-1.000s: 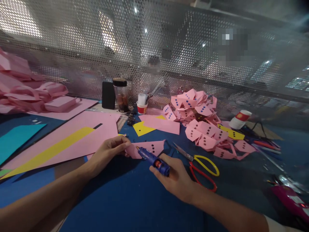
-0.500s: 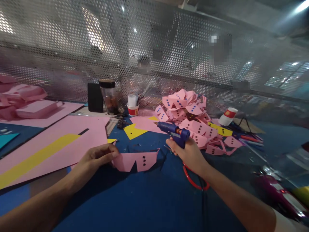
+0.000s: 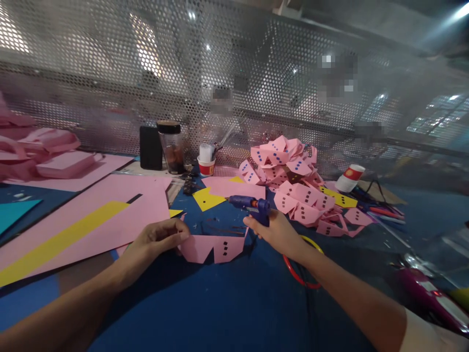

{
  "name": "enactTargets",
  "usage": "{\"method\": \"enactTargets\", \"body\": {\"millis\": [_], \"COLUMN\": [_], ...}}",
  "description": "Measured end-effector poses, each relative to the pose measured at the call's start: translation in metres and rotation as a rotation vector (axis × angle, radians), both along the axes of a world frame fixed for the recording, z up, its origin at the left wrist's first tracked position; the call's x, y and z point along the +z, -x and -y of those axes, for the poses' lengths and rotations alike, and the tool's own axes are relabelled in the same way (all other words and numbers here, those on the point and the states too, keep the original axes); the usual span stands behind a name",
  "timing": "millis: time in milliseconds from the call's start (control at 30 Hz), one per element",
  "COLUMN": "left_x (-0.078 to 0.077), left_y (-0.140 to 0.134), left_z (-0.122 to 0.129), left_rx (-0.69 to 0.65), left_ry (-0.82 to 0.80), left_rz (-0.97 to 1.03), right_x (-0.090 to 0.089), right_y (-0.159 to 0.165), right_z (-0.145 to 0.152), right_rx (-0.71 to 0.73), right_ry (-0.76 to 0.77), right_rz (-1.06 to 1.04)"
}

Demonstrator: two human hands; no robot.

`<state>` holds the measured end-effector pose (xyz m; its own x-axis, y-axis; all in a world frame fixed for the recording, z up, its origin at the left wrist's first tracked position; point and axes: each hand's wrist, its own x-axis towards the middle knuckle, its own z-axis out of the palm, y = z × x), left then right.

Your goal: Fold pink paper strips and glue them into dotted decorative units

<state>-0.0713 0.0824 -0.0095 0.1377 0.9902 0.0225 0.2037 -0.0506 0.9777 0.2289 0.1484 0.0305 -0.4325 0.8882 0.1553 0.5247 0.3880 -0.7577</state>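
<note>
Currently, notched pink strip (image 3: 212, 241) is sitting at seven o'clock, showing black squares (image 3: 225, 248) on its three-o'clock half only, seemingly part-finished | left hand (image 3: 161, 238), grip pinched, is holding its nine-o'clock end | right hand (image 3: 278, 233), grip wrapped, is holding glue gun (image 3: 244, 201) | marked strips (image 3: 300, 190) are lying piled, two o'clock from it

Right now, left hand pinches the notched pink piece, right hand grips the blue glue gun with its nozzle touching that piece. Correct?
No: in the head view the nozzle is apart from the notched pink piece, not touching it. The rest is right: left hand pinching that piece, right hand gripping the blue glue gun.
</note>
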Motion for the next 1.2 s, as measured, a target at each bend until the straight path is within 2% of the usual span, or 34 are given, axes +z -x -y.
{"method": "enactTargets", "body": {"millis": [167, 267, 400, 567, 833, 1200], "left_x": [0.001, 0.002, 0.005, 0.004, 0.003, 0.004], "left_y": [-0.001, -0.002, -0.003, -0.003, -0.001, -0.002], "left_z": [0.001, 0.002, 0.002, 0.002, 0.001, 0.001], "left_rx": [-0.014, -0.030, -0.038, -0.045, -0.044, -0.050], "left_ry": [0.008, 0.017, 0.037, 0.039, 0.037, 0.043], "left_rz": [-0.001, 0.025, 0.038, 0.030, 0.030, 0.022], "right_x": [0.003, 0.001, 0.000, 0.004, -0.006, -0.008], "right_y": [0.018, 0.024, 0.023, 0.017, 0.013, 0.017], "right_z": [-0.007, -0.010, -0.009, -0.008, -0.015, -0.016], "right_rx": [0.100, 0.109, 0.098, 0.112, 0.153, 0.132], "right_ry": [0.036, 0.088, 0.121, 0.084, 0.109, 0.091], "right_rz": [0.030, 0.071, 0.167, 0.260, 0.251, 0.296]}}
